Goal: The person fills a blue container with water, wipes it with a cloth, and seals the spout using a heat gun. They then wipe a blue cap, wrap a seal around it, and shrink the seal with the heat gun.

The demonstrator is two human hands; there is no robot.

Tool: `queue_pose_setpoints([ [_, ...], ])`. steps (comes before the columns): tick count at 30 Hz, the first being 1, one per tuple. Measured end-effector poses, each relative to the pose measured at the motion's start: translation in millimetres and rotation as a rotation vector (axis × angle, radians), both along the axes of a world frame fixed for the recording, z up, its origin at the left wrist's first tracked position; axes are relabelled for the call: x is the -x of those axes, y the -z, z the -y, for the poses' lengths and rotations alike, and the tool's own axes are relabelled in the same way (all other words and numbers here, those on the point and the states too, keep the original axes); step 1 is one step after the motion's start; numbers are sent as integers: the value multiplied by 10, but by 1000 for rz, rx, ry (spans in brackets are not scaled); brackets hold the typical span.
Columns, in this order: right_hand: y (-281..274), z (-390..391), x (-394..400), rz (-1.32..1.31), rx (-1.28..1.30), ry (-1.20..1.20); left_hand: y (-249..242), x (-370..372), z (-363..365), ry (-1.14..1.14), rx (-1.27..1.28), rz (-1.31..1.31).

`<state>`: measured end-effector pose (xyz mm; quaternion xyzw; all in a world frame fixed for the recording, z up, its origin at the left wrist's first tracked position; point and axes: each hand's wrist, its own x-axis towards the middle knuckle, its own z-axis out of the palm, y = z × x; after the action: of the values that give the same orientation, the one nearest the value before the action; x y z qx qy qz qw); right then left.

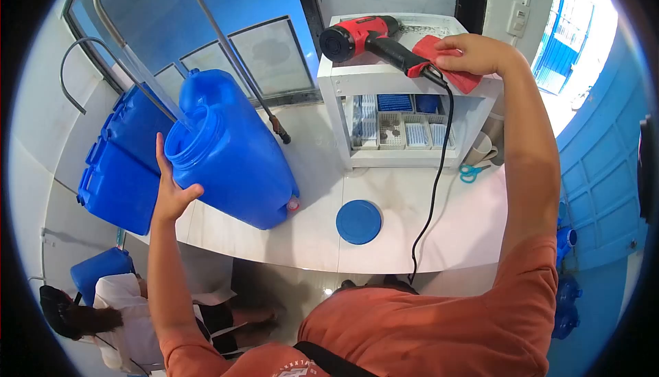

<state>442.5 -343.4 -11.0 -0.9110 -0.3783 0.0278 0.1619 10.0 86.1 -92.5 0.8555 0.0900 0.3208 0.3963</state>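
A blue water jug [240, 164] stands uncapped and looks tilted on the white counter. My left hand [173, 195] is against its near side, just below the mouth, with thumb and fingers spread. A curved metal pipe [110, 23] reaches toward the jug's mouth, and a clear stream or tube runs from it into the opening. On top of the white shelf unit, my right hand [473, 55] grips a red cloth [449, 68]. Beside the cloth lies a red and black heat gun [367, 37]. A round blue lid [359, 222] rests on the counter.
More blue containers [120, 181] stand at the left. The heat gun's black cord [439, 191] hangs across the counter [309, 240]. Small baskets [391, 131] fill the shelf; a mug [480, 149] and teal scissors [469, 173] sit beside it. Another person [113, 308] is at lower left.
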Motion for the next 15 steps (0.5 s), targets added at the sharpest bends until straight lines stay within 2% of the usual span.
queue_pose_setpoints([
  [1,-42,8,-43,2,4,0,-6,-3,68,-26,-39,-30],
  [3,-93,35,-100,-142,190,-112,-34,13,107,-46,-60,-47],
  [7,-18,160,-259,-96,222,-41,-32,-7,265,-116,-64,-50],
  [9,244,287,-517,77,-444,-59,12,-50,356,-143,-66,-29],
  [11,174,215,-86,-154,-1092,136,43,-77,397,-178,-68,-9],
  [13,55,263,289,-421,-1458,-93,56,-86,388,-183,-111,-6],
  [15,-28,195,984,-369,-1603,-96,69,-121,356,-185,-83,17],
])
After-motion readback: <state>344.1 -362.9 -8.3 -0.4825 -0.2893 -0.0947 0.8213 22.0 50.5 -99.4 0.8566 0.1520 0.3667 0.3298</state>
